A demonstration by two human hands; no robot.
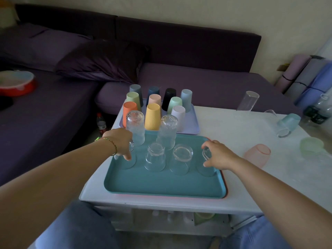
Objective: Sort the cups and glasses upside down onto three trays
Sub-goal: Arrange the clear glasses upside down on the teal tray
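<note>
A teal tray (pixel 161 187) lies at the table's front, on top of a pink tray whose rim (pixel 226 187) shows at the right. On it stand several clear glasses upside down, two tall ones (pixel 135 128) at the back. My left hand (pixel 119 141) grips the top of the leftmost short glass (pixel 128 161). My right hand (pixel 218 155) grips the rightmost short glass (pixel 206 169). Between them stand two short glasses (pixel 155 157). Behind, a lilac tray (pixel 193 125) holds several coloured plastic cups upside down.
On the white table to the right lie a tall clear glass (pixel 248 101), a blue glass (pixel 287 124), a pink glass (pixel 257 154) and a green glass (pixel 311 145). A purple sofa sits behind, with a red bowl (pixel 16 83) on it. A bottle (pixel 101 123) stands on the floor.
</note>
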